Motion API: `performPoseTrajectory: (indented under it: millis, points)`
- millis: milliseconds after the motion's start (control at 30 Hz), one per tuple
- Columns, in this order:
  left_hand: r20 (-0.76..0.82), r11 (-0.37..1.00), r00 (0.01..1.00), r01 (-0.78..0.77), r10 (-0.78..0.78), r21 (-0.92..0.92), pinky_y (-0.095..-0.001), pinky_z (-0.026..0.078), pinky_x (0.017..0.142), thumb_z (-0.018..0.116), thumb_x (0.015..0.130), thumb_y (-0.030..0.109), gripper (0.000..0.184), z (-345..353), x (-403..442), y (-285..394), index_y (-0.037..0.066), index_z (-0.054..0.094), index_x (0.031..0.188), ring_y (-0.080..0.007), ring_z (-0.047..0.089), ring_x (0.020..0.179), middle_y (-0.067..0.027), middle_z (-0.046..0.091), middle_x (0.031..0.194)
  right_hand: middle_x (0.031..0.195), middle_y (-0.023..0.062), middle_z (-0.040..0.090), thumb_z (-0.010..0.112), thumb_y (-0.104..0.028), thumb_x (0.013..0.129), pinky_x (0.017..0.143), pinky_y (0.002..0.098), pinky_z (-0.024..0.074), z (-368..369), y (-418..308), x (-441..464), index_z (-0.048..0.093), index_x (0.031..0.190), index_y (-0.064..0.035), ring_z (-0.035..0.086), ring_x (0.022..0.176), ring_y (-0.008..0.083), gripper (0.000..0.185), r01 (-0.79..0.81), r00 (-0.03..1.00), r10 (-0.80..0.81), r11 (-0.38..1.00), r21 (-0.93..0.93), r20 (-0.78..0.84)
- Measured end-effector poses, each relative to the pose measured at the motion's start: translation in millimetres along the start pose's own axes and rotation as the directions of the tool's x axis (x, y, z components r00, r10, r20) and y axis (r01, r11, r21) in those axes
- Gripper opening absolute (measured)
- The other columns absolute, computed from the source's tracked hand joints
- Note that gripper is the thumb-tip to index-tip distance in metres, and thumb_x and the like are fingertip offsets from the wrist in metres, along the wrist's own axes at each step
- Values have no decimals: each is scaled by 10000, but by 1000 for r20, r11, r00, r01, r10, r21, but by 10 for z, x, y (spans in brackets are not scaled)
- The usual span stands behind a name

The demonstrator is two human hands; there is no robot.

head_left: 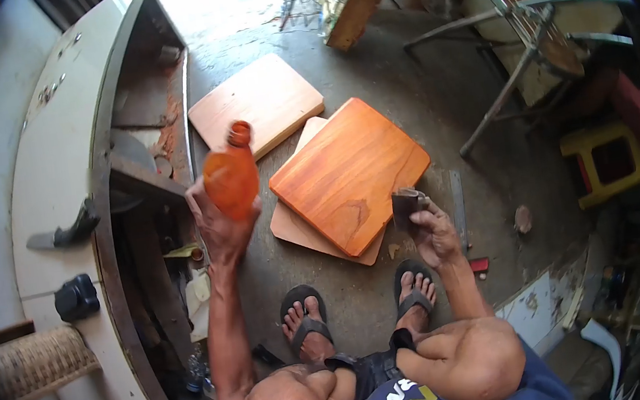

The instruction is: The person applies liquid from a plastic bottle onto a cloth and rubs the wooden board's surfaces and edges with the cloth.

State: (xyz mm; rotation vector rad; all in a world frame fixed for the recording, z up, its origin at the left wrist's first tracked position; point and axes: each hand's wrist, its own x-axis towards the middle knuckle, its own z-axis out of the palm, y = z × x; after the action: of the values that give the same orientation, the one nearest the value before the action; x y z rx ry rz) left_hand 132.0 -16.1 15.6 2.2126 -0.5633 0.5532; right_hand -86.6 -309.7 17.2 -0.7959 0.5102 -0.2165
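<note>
My left hand [221,226] is wrapped round an orange bottle [233,180], held tilted with its open neck pointing away from me. In my right hand [434,232], the thumb and fingers grip a small dark flat pad [406,207], possibly folded sandpaper; its material is unclear. That pad is by the near right edge of a glossy orange-brown wooden board [350,168]. Beneath this board lies a paler wooden board [304,230], mostly covered. Farther off, a thick light wooden board [260,99] rests on the floor, close to the bottle.
Open shelving [109,138] lines my left, with a knife [68,231] on its top. A metal ruler [460,211] and a red object [479,265] lie right of my hand. A chair [532,38] and a yellow stool [604,159] stand farther right.
</note>
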Motion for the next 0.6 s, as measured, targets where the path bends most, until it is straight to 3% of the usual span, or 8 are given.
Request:
performPoseTrajectory:
  millis: [100,200,333,433,467,533,567,600]
  points:
    - [307,999,951,-34,45,-42,-483,452,889,843,611,192,772,-134,-253,488,42,445,1255,-386,560,1002,-187,534,1095,1233,98,653,594,25,860,971,340,546,-149,116,67,567,1313,8,659,1084,181,454,39,999,-37,998,43,-40]
    - [477,999,878,-37,27,12,-486,435,881,827,602,196,748,-136,-543,792,36,471,1241,-390,557,1016,-183,549,1083,1241,93,654,614,-1,868,971,323,537,-172,144,40,563,1318,6,650,1098,168,453,30,999,-30,1000,2,-30]
    - [634,991,772,-107,34,78,-505,401,907,822,573,232,780,-81,-687,922,40,483,1249,-389,557,1020,-178,558,1105,1213,85,666,587,-23,921,939,266,509,-112,44,-57,557,1338,34,621,1068,105,422,120,993,-114,973,-198,42]
    - [654,978,753,-184,78,94,-485,416,914,802,569,198,740,-46,-671,987,41,507,1228,-374,551,1031,-166,559,1100,1154,72,699,617,-71,928,900,261,504,69,-185,-214,615,1306,21,627,974,100,390,147,982,-186,789,-597,-5]
    - [653,973,752,-204,89,103,-486,410,919,803,571,203,740,-42,-656,1015,43,507,1231,-371,547,1039,-166,557,1103,1125,110,711,634,-83,918,873,296,531,-57,-41,-148,632,1295,-2,669,965,162,386,235,961,-273,740,-630,39]
    - [660,968,744,-230,110,99,-486,403,924,805,574,206,740,-25,-619,1054,46,508,1232,-369,546,1042,-163,556,1105,1092,181,706,637,-93,914,857,328,552,33,-111,-224,645,1282,-18,697,986,231,376,276,933,-343,493,-825,107]
    - [663,963,740,-246,116,106,-486,397,929,807,577,210,739,-14,-593,1066,49,509,1234,-367,544,1044,-161,555,1107,1043,216,693,636,-96,921,843,371,563,77,-130,-233,655,1270,-39,700,970,311,354,351,904,-386,425,-834,184]
    - [663,963,739,-248,121,102,-486,397,929,807,577,210,739,-14,-566,1084,49,509,1234,-367,544,1044,-161,555,1107,1043,216,693,636,-96,921,843,371,563,81,-119,-233,655,1270,-39,700,970,311,354,351,903,-390,423,-835,182]
